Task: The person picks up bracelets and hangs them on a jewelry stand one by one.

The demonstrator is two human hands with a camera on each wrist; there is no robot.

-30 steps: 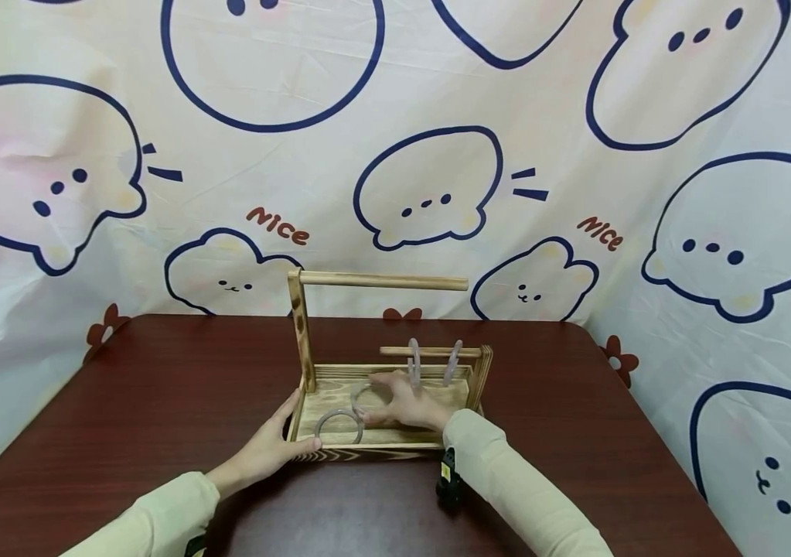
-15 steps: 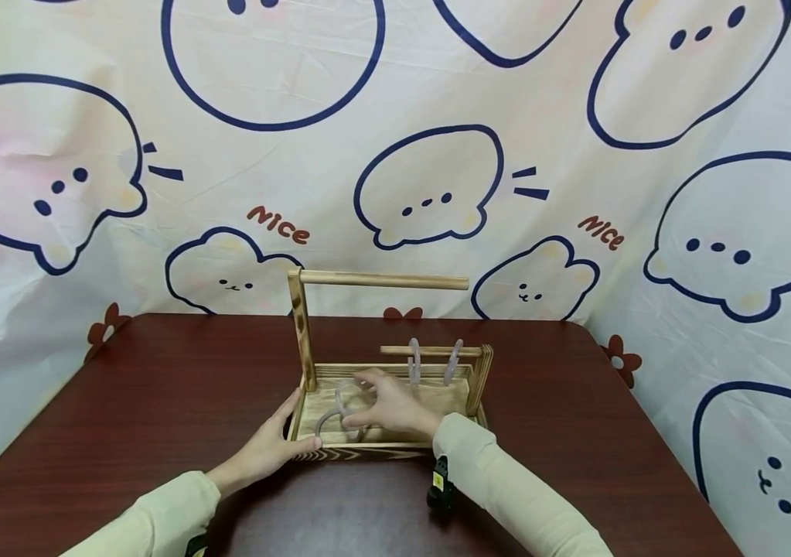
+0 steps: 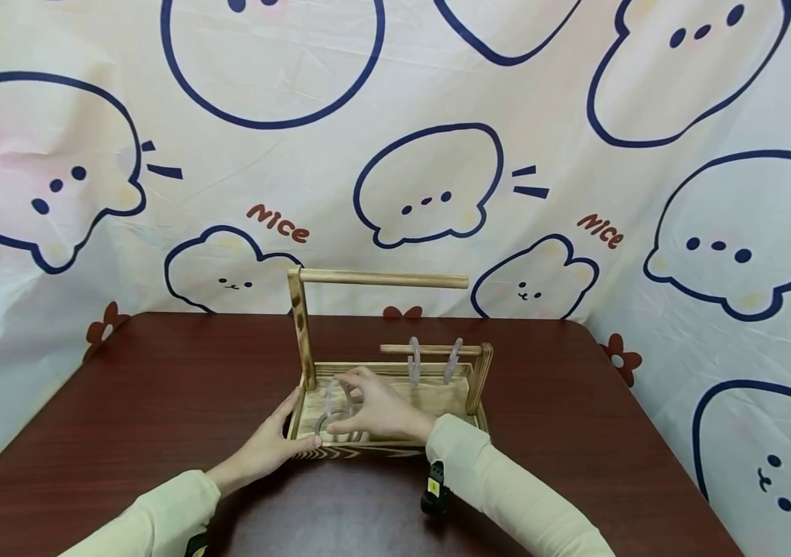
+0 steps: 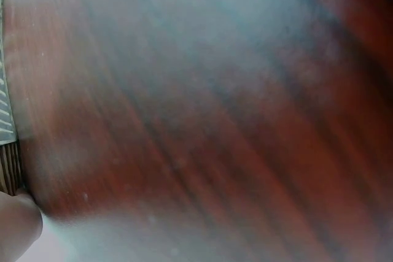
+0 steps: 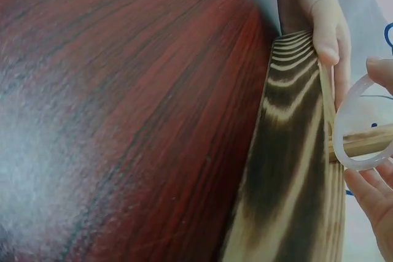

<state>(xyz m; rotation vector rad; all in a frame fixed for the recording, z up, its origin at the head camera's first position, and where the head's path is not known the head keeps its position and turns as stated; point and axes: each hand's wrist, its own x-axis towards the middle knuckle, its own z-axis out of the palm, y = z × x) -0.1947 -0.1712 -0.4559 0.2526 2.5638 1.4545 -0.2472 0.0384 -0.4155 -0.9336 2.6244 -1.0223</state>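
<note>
A wooden bangle stand (image 3: 395, 445) with a tray base and two horizontal rods rests on the table. My left hand (image 3: 263, 449) grips its left front corner, thumb at the front wall. In the left wrist view only a bit of that hand (image 4: 18, 228) shows beside the wood (image 4: 9, 170). Over the tray's left half, my right hand (image 3: 381, 406) pinches a translucent pale bangle (image 5: 339, 128) upright between thumb (image 5: 382, 72) and fingers. Another bangle (image 3: 321, 424) lies in the tray below, partly hidden by that hand.
Two bangles (image 3: 414, 360) hang on the short lower rod (image 3: 395, 350) at the right. The longer upper rod (image 3: 384, 279) runs from the tall left post (image 3: 301, 329), its right end free. Behind the dark red table (image 3: 193, 371) hangs a printed cloth (image 3: 325, 178).
My right hand has moved left and slightly up, turning the pinched bangle from lying near the tray floor to standing more upright. The left hand stays at the corner.
</note>
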